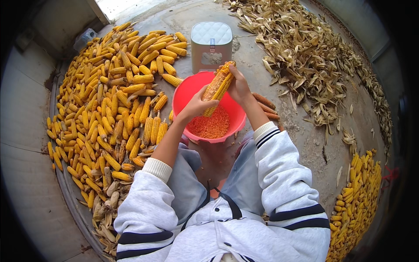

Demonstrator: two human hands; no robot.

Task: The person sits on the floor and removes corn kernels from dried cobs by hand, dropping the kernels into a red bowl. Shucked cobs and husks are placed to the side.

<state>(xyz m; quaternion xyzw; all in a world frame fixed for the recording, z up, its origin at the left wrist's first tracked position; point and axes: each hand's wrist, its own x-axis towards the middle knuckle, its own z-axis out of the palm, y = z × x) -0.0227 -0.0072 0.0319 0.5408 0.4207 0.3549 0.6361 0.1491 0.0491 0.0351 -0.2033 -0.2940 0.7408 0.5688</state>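
Observation:
A yellow ear of corn (217, 87), partly stripped of kernels along one side, is held tilted above a red plastic basin (241, 121). My left hand (199, 104) grips its lower end, thumb lying across it. Around its upper end my right hand (238, 83) is closed, with the thumb near the tip. Loose orange kernels (211, 125) cover the bottom of the basin, which stands between my feet. Some of the fingers of both hands are hidden behind the ear.
Left of the basin spreads a large heap of corn ears (108, 108). Beyond it stands a stool with a padded top (211, 32). Several bare cobs (264, 101) lie to the right. Dry husks (294, 55) are piled upper right, more ears (356, 203) lower right.

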